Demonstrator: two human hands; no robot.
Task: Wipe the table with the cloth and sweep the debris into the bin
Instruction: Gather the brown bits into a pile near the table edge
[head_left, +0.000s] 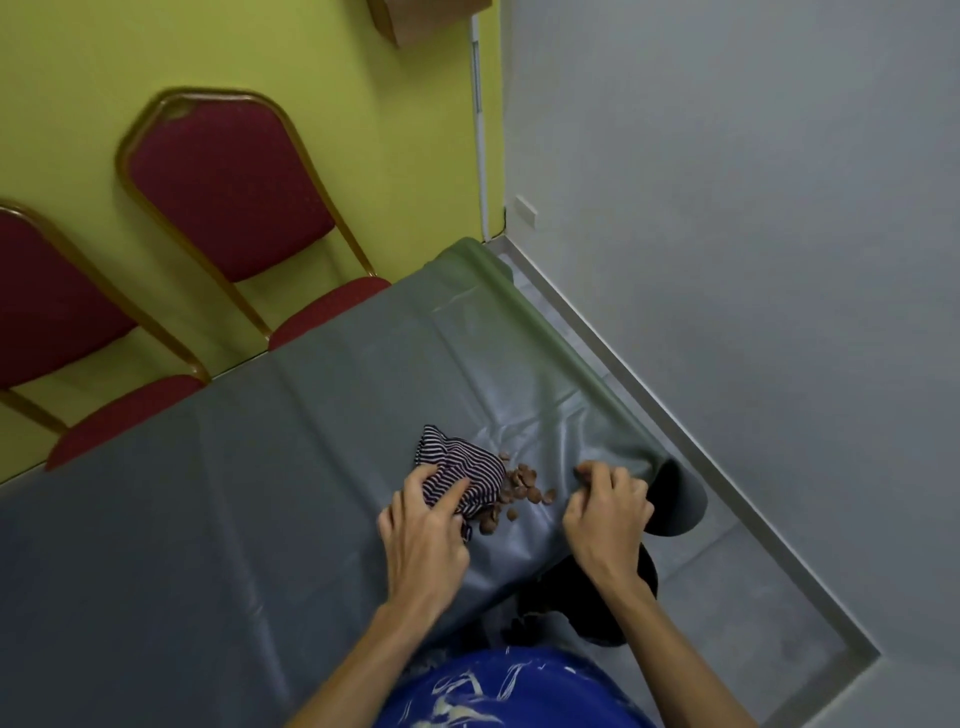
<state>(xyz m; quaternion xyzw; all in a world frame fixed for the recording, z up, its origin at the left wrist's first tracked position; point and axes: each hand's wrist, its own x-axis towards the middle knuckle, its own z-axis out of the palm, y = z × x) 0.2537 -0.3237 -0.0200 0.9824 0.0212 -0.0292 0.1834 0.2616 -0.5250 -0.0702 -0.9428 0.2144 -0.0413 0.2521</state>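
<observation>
Cloth, striped dark and white, bunched on the table near its right edge, just short of the near right corner. I see my left hand pressing on its near side, fingers spread over the folds, gripping the cloth loosely. Debris, brown flat bits in a small heap, touching the cloth's right side and lying between both hands. Right hand resting at the table's right edge, fingers curled onto the grey table cover; I cannot tell whether it pinches anything. Bin, dark and round, just off the near right corner, partly hidden behind the right hand and the cover's fold. Two red chairs along the far edge, well apart from the cloth. Cover creased around the heap.
</observation>
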